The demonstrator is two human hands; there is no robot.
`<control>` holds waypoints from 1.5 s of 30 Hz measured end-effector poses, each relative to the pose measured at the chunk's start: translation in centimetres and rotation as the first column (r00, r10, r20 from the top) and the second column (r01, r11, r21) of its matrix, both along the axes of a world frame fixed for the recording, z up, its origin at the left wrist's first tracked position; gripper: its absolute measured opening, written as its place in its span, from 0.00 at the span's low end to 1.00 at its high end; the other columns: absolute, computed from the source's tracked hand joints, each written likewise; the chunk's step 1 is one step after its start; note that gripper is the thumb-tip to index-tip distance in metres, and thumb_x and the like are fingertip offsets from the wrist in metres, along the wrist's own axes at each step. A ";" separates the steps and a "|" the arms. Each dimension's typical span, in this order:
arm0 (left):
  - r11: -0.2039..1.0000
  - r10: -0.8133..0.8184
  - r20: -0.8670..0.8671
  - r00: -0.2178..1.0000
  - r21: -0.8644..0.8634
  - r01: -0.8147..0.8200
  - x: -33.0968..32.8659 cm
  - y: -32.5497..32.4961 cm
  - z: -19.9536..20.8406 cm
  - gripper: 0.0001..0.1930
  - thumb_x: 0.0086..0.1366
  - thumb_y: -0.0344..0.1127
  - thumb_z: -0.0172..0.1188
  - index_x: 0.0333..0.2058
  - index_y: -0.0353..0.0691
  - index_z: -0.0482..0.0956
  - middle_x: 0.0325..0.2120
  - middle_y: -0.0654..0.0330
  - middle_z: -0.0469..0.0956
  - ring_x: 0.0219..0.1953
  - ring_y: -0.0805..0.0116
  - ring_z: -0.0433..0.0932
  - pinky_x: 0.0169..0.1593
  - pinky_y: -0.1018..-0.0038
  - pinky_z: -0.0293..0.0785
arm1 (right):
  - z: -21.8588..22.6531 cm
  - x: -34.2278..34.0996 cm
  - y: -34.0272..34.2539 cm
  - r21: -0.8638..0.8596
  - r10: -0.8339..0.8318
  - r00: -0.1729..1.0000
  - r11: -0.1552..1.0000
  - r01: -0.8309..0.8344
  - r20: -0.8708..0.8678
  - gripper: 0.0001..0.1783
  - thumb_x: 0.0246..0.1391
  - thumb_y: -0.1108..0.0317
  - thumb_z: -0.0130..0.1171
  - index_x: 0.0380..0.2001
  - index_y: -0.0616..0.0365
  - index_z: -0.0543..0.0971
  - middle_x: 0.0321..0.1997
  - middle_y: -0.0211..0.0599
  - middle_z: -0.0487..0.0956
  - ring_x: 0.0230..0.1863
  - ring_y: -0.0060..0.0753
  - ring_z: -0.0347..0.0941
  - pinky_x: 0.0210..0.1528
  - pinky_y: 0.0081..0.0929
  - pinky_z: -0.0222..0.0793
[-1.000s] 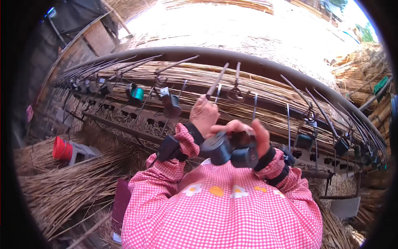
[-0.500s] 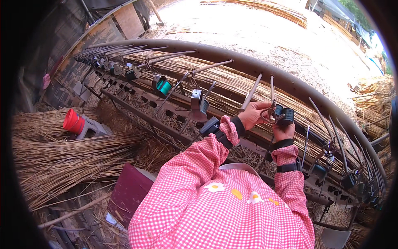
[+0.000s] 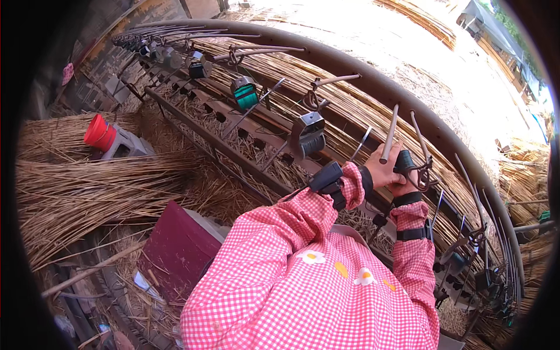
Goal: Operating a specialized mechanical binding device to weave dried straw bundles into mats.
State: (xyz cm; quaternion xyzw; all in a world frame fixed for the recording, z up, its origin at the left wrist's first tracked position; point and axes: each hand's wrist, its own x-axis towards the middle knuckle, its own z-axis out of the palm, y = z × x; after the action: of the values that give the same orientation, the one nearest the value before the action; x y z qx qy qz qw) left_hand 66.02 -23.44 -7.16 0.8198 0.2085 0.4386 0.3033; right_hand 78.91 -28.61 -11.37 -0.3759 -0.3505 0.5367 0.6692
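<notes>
A dark green spool of twine or wire (image 3: 403,160) sits between my hands at the front of a long rack. My left hand (image 3: 382,168) comes at it from the left, its closed fingers against the spool, just under a hanging metal rod (image 3: 389,134). From below, my right hand (image 3: 406,185) is closed about the spool's lower part; some of its fingers are hidden. Right beside it, a dark metal loop (image 3: 427,172) hangs from a thin rod (image 3: 419,135). Other spools hang along the rack, among them a bright green one (image 3: 245,96) and a dark one in a metal holder (image 3: 312,143).
The rack's thick curved pipe (image 3: 344,63) runs along the far side, over a layer of straw-like stalks (image 3: 274,73). Loose bundles (image 3: 87,201) lie at the left, with a red bucket (image 3: 100,133) on a grey block (image 3: 127,143). A maroon box-like seat (image 3: 181,251) stands near my left side.
My left hand has left the metal loop and moved onto the spool. The right hand has shifted slightly beneath it. The view has turned, so the rack sits further right.
</notes>
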 end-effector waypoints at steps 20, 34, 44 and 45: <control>0.485 -0.654 0.117 0.747 -0.693 0.533 -21.2 -3.4 5.0 0.37 0.34 0.34 0.69 0.48 0.33 0.67 0.34 0.54 0.76 0.34 0.74 0.75 0.40 0.78 0.70 | 0.8 2.8 5.4 0.035 0.005 -0.062 0.782 0.623 0.998 0.09 0.41 0.63 0.53 0.27 0.49 0.80 0.29 0.42 0.77 0.34 0.43 0.74 0.40 0.34 0.68; 0.548 -0.830 0.275 0.486 0.563 0.618 -17.5 -7.0 16.0 0.13 0.55 0.42 0.57 0.34 0.39 0.72 0.32 0.49 0.75 0.30 0.57 0.77 0.37 0.68 0.75 | 15.7 -11.9 -9.8 0.290 0.653 0.727 0.668 -0.685 0.213 0.54 0.31 0.40 0.63 0.55 0.65 0.56 0.54 0.49 0.64 0.58 0.41 0.55 0.57 0.39 0.50; 0.557 -0.172 -0.331 0.928 0.744 0.369 -5.5 -6.1 8.1 0.13 0.48 0.35 0.57 0.34 0.41 0.72 0.31 0.63 0.73 0.42 0.66 0.71 0.49 0.70 0.67 | 18.1 -13.9 -10.9 0.518 0.619 0.609 0.352 -0.779 0.495 0.17 0.53 0.62 0.49 0.37 0.68 0.72 0.45 0.48 0.70 0.48 0.43 0.65 0.53 0.43 0.53; 0.563 0.038 -0.297 0.954 0.795 0.225 -4.7 -4.1 8.0 0.12 0.49 0.35 0.55 0.34 0.39 0.71 0.33 0.59 0.72 0.43 0.63 0.70 0.49 0.68 0.66 | 17.9 -13.3 -11.6 0.434 0.650 0.626 0.459 -0.775 0.430 0.18 0.53 0.61 0.48 0.39 0.67 0.70 0.42 0.44 0.71 0.45 0.37 0.66 0.51 0.36 0.56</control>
State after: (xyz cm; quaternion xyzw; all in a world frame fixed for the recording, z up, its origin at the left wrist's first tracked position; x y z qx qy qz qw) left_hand 61.28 -27.55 0.83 0.9296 -0.0228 0.3472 -0.1219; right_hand 65.59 -40.20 6.57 -0.0213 -0.6876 0.5908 0.4215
